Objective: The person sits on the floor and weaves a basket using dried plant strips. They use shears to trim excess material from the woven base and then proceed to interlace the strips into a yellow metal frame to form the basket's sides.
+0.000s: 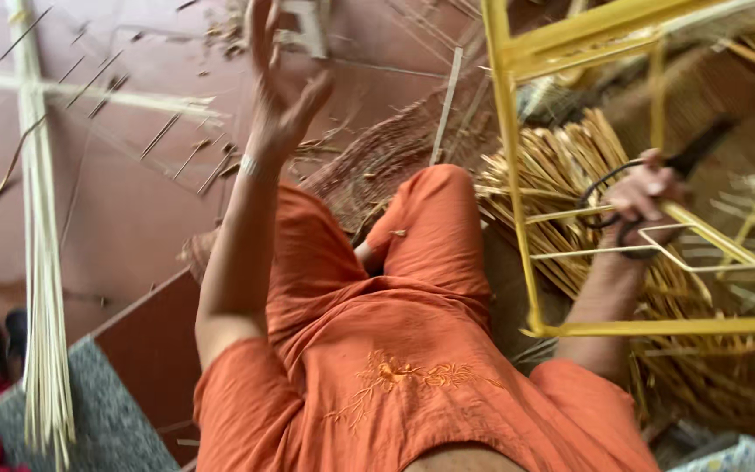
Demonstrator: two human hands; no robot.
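Standing at the right, a yellow metal frame (517, 175) rises over a heap of pale cane strips (570, 166). Black-handled scissors (648, 192) lie against 1 of its bars, gripped by the right hand (644, 192), its fingers curled through the loops. Raised well apart over the reddish floor (124, 210), the left hand (277, 96) is blurred, fingers loosely spread, holding nothing visible.

Reddish tiled floor (124, 210), littered cane scraps (176, 140); grey mat (107, 419) at corner.
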